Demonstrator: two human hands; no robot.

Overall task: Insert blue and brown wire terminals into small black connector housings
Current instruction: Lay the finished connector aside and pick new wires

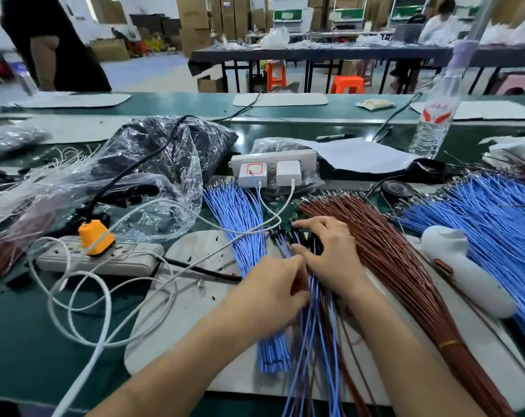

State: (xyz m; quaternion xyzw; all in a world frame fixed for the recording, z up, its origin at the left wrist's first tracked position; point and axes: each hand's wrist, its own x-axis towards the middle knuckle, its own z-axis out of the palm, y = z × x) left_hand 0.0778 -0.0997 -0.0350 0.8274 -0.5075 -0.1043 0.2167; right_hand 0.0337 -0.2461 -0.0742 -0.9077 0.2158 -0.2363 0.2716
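Both hands low and central over the white mat (177, 311) on the green desk (20, 341). On the left hand (273, 284), fingers curled close together, tips closed onto the loose blue and brown wires (312, 326), right beside the right thumb. On the right hand (330, 251), fingers bent and slightly spread, forefinger stretched forward, laid over the black connector housings (280, 236). Impossible to tell through the blur whether any housing is pinched. Housings bunched under and just left of the right fingertips, at the far ends of the loose wires. Those wires trailing back beneath both wrists toward the near edge of the desk.

Left of the left fingers, touching the hand: a fanned blue wire bundle (240, 218), terminals at the far end. Right of the right fingers, touching the hand: a fanned brown wire bundle (375, 236), tied low down with a yellow band (449, 344). Farther right, well apart from the fingers: a second blue bundle (489, 215), with a white handheld device (465, 272) lying between it and the brown wires. Beyond the fingers: white chargers (253, 175) plugged into a white socket block. Far left of the fingers: a power strip (105, 260) with an orange plug (96, 237), a looped white cable (108, 308), a crumpled clear plastic bag (153, 164). Far beyond and to the right: a water bottle (435, 115), upright.
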